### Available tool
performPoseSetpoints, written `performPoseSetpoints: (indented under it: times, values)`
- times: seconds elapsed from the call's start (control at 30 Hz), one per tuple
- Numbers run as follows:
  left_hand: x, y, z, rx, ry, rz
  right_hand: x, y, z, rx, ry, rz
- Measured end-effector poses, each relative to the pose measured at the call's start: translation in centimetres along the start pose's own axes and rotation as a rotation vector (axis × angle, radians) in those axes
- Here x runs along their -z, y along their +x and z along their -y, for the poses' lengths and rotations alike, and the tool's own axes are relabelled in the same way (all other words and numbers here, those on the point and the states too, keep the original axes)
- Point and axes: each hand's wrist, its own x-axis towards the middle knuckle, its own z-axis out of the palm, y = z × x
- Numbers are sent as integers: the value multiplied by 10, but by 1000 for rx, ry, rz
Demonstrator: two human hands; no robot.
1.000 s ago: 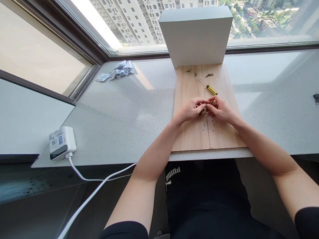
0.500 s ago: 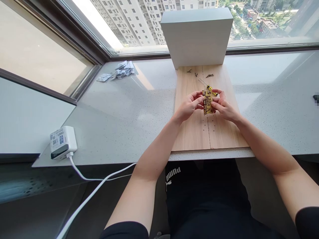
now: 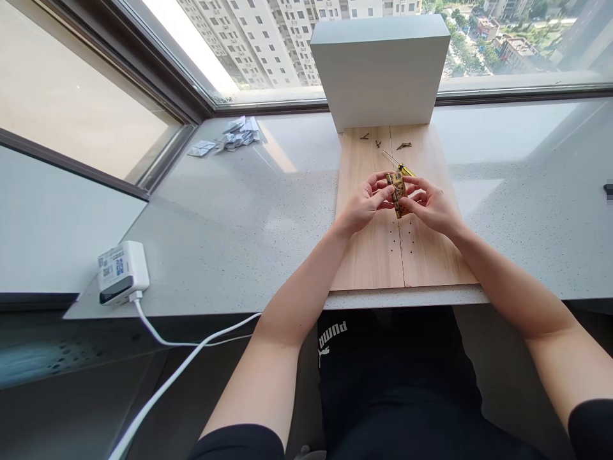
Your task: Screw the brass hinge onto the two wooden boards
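A brass-coloured hinge (image 3: 398, 197) with dark blotches is held above the wooden boards (image 3: 366, 262), tilted a little. My left hand (image 3: 366, 203) grips its left edge, the thumb on the barrel side. On its right edge my right hand (image 3: 428, 203) pinches it between thumb and fingers. Just behind the hinge lies a yellow and black screwdriver (image 3: 406, 170), its handle partly hidden by my fingers. Small screws (image 3: 404, 145) lie in little groups at the far end of the boards. Small dark holes show in both boards nearer to me.
A grey-white box (image 3: 380, 80) stands at the back of the boards by the window. Small packets (image 3: 239, 133) lie at the back left of the counter (image 3: 215, 236). A white power adapter (image 3: 124, 271) with a cable (image 3: 182, 367) sits at the front left.
The hinge has turned in my hands, its lower end swinging right, and its face looks narrower. My right hand has shifted slightly left and covers more of the screwdriver handle.
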Motion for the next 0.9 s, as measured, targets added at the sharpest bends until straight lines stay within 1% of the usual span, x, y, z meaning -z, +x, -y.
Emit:
performPoseSetpoints:
  times: [0.13,0.3,0.43,0.6,0.73,0.9]
  values:
    - [-1,-1,0,-46,23,-9,-1,-2,3,27,-45,-39]
    - [-5,-3,-5,-18,93,-69,-2,-4,7,77,-88,-57]
    - [-6,-2,-6,-14,107,-87,-3,-4,8,97,-83,-53]
    - [-5,-2,-4,-13,106,-97,-2,-1,5,57,-10,-21]
    - [-5,-2,-3,-19,60,-84,2,1,2,13,65,-20]
    - [-5,-1,-3,48,18,-62,4,3,3,-28,159,45]
